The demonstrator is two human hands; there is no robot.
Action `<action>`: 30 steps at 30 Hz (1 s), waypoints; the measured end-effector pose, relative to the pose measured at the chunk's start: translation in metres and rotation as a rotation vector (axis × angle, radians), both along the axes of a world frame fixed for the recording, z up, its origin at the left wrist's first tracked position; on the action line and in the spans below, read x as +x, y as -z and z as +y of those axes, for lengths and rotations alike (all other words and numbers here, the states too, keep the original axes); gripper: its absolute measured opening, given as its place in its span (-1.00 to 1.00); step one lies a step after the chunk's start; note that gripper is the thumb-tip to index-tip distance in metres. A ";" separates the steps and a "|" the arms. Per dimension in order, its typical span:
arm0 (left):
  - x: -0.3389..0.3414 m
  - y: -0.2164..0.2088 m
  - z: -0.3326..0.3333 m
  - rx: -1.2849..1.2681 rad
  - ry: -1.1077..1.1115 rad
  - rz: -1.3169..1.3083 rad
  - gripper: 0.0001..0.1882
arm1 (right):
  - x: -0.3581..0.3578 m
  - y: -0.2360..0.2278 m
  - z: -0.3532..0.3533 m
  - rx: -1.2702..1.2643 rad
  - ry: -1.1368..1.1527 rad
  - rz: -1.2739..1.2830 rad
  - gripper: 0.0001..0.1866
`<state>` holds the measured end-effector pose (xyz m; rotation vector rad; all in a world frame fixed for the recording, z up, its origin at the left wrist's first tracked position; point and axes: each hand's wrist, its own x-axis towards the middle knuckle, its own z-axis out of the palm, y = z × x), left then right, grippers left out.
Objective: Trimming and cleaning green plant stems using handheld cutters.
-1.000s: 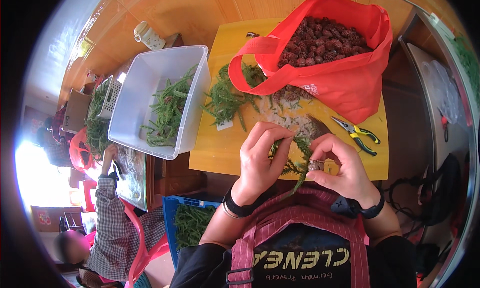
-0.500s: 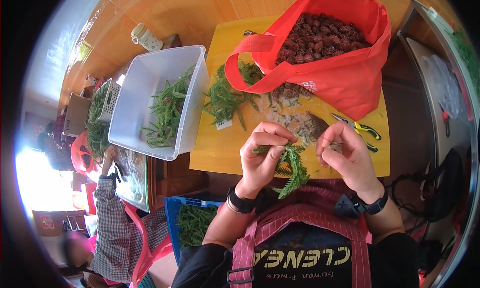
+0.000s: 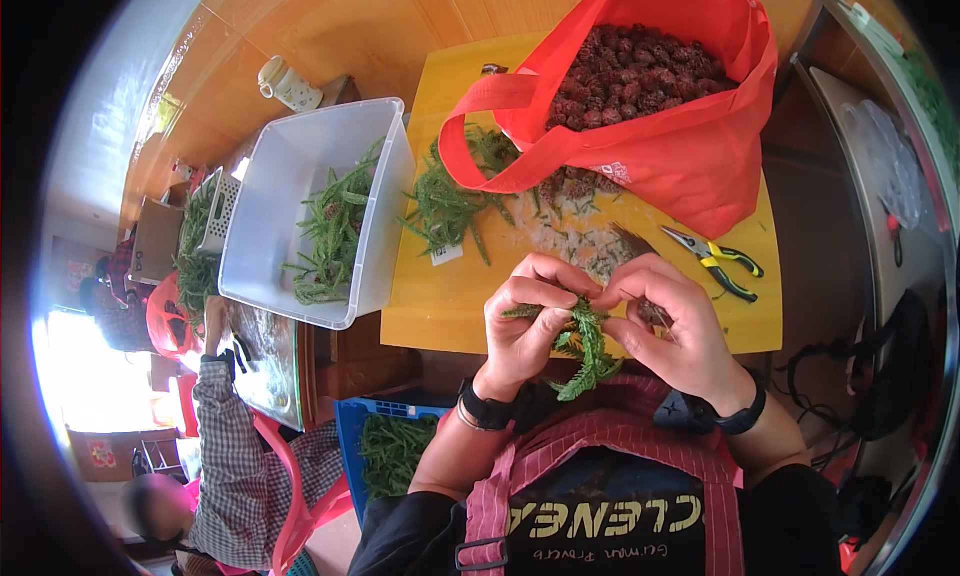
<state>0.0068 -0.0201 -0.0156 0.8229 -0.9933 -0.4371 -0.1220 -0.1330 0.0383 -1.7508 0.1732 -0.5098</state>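
My left hand [image 3: 528, 321] and my right hand [image 3: 672, 321] meet over the near edge of a yellow table [image 3: 440, 301]. Both pinch a bunch of green needle-leaved sprigs [image 3: 588, 344] that hangs down between them toward my apron. My right hand also has a small dark cone-like piece [image 3: 652, 314] under its fingers. Behind my hands lie a loose pile of green sprigs [image 3: 450, 204] and pale scraps [image 3: 575, 238].
A red bag [image 3: 690, 156] full of dark brown cones stands at the back right. Yellow-handled pliers [image 3: 718, 260] lie right of my hands. A clear plastic tub [image 3: 290, 166] of sprigs sits at the left, a blue crate [image 3: 385, 451] of sprigs below. Another person [image 3: 240, 466] works at lower left.
My hands have come together and closer to my chest, gathering the sprigs into one bunch. The right hand moved left toward the left hand.
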 end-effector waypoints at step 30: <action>0.008 -0.025 0.015 0.331 -0.001 -0.254 -0.52 | -0.002 0.008 -0.010 -0.396 0.110 -0.093 -0.79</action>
